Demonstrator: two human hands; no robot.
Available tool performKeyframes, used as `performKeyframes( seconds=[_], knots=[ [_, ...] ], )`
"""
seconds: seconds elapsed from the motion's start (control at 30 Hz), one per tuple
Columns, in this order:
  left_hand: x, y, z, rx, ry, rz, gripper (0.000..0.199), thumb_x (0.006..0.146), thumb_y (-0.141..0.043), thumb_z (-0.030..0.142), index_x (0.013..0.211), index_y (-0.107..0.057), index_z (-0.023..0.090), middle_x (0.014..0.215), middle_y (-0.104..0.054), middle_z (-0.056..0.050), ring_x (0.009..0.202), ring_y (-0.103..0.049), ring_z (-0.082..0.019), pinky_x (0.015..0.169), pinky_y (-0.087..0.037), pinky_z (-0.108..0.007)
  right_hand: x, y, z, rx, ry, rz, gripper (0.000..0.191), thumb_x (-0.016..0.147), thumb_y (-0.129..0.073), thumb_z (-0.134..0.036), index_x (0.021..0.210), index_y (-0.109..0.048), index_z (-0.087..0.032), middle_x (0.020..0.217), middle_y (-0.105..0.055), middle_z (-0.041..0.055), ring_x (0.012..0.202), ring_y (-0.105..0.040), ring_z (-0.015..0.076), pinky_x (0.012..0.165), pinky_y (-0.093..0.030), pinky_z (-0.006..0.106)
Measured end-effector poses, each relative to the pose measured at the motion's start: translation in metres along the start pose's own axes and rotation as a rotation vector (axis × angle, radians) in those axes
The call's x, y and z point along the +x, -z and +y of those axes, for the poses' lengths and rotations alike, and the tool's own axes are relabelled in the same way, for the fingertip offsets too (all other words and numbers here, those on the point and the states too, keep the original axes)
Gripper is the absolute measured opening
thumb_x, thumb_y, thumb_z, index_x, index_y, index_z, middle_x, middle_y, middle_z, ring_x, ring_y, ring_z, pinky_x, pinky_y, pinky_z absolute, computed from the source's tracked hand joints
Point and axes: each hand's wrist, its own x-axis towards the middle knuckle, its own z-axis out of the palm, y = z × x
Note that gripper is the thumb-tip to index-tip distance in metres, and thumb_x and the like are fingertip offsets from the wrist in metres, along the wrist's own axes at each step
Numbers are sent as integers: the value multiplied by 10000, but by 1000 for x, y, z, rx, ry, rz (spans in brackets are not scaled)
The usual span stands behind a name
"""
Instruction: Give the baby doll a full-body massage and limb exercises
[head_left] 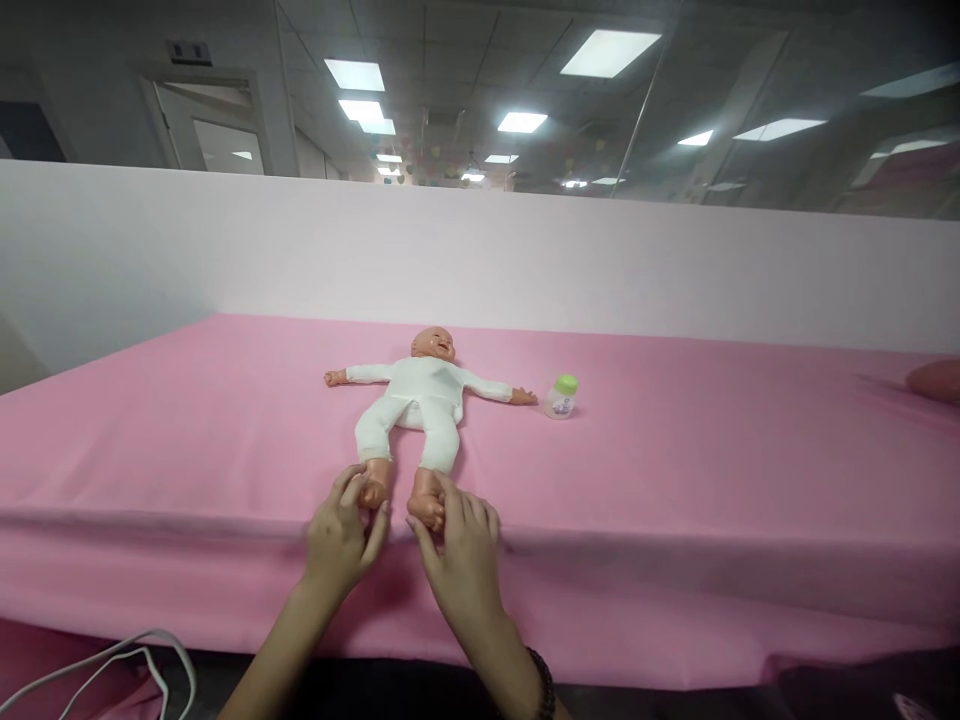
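Observation:
A baby doll [420, 385] with a white cloth body lies on its back on the pink cover, arms spread and feet toward me. My left hand [339, 535] is curved around the doll's foot on the left, fingers on its outer side and thumb by the sole. Around the other foot, my right hand [463, 550] closes in the same way, its thumb below the toes. Both feet stay partly visible between my fingers. Beside the doll's outstretched hand on the right stands a small clear jar [561, 400] with a green lid.
The pink cover [712, 450] drapes over the table's front edge. A white partition [480, 250] with glass above rises behind it. At the far right edge is a partly visible brownish object [936, 381]. White cables [154, 640] loop at the lower left.

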Motion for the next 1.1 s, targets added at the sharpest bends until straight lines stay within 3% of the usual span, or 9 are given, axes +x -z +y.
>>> performKeyframes(
  seconds=[0.1,0.2,0.37,0.57,0.7,0.8,0.9,0.97,1.1],
  knots=[
    [-3,-2,-1,20,-7,8,459,955,-569,266,1370,-378,214,1273,-633,-178,1020,-711,-294,742,-603,-386,-7,9,5,137,12,120,341,969,-596,-383,1276,-660,-250,1131,-702,111,1025,-632,285,923,-519,501],
    [-5,-4,-3,32,-13,20,457,958,-563,270,1372,-382,208,1277,-636,-185,986,-717,-298,727,-600,-392,-9,23,10,374,-104,182,336,965,-630,-407,1248,-676,-231,1155,-679,109,1069,-647,253,941,-548,426],
    [-6,-7,-4,30,-17,29,467,960,-561,260,1384,-370,211,1276,-636,-191,963,-715,-297,708,-590,-388,16,35,9,888,-410,109,530,893,-715,-548,1322,-571,-273,1385,-591,97,1290,-595,256,1124,-476,430],
    [-4,5,0,-157,92,-76,430,973,-552,330,1359,-396,221,1296,-607,-172,1063,-682,-274,817,-587,-388,43,36,-10,1430,-603,-34,773,801,-721,-729,1377,-336,-386,1250,-655,66,1132,-706,267,1020,-545,499],
    [39,38,-13,-416,419,-226,378,1041,-369,457,1336,-405,224,1178,-656,-119,1080,-673,-240,868,-573,-375,46,29,-3,1393,-488,-6,649,834,-736,-664,1299,-432,-330,907,-656,-13,833,-709,166,847,-599,367],
    [104,47,-43,-198,519,-448,468,1022,-357,522,1361,-443,212,1211,-670,-133,1101,-664,-309,924,-530,-461,47,25,8,1154,-344,-41,540,892,-710,-590,1298,-509,-296,772,-581,-41,651,-581,102,701,-564,263],
    [172,22,-88,237,602,-609,479,983,-426,407,1359,-496,119,1246,-659,-225,1161,-620,-407,986,-459,-555,45,23,15,917,-235,-129,497,911,-703,-527,1312,-573,-264,1064,-649,49,752,-599,117,716,-570,271],
    [200,-7,-119,367,717,-682,510,940,-499,383,1348,-527,78,1343,-594,-286,1250,-562,-442,999,-446,-547,41,22,18,865,-197,-159,488,922,-686,-507,1336,-575,-272,1282,-604,85,874,-636,144,781,-586,299],
    [201,-58,-167,298,844,-813,565,873,-587,468,1324,-609,128,1404,-562,-292,1296,-521,-484,966,-458,-550,32,17,23,835,-212,-69,511,911,-705,-464,1359,-547,-276,1267,-622,96,957,-667,176,809,-595,316]
  ],
)
